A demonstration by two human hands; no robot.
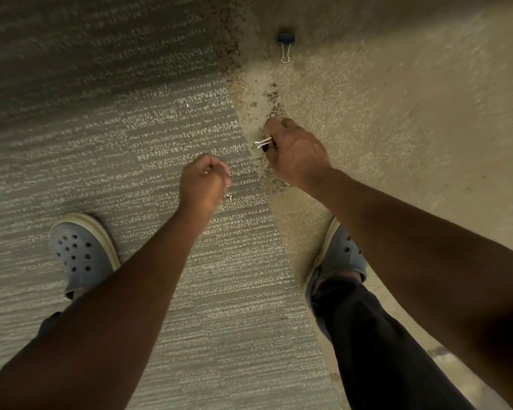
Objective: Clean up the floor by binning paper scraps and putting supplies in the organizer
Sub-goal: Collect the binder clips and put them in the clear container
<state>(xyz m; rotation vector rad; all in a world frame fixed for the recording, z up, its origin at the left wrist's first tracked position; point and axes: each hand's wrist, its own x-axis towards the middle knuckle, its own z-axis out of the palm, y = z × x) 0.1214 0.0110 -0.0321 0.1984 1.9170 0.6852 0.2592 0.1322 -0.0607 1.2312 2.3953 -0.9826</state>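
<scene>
Our right hand (296, 153) curls around a binder clip (263, 142), its wire handles poking out. Our left hand (203, 182) is fisted around something small and metallic, unclear what. We judge we are gathering supplies; a second binder clip (286, 44) lies ahead on the carpet (397, 99), needing a forward reach.

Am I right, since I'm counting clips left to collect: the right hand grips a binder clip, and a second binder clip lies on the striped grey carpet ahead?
Not quite. The right hand does grip a binder clip, but the second binder clip lies on the plain beige floor, not the striped grey carpet. The head view shows it.
</scene>
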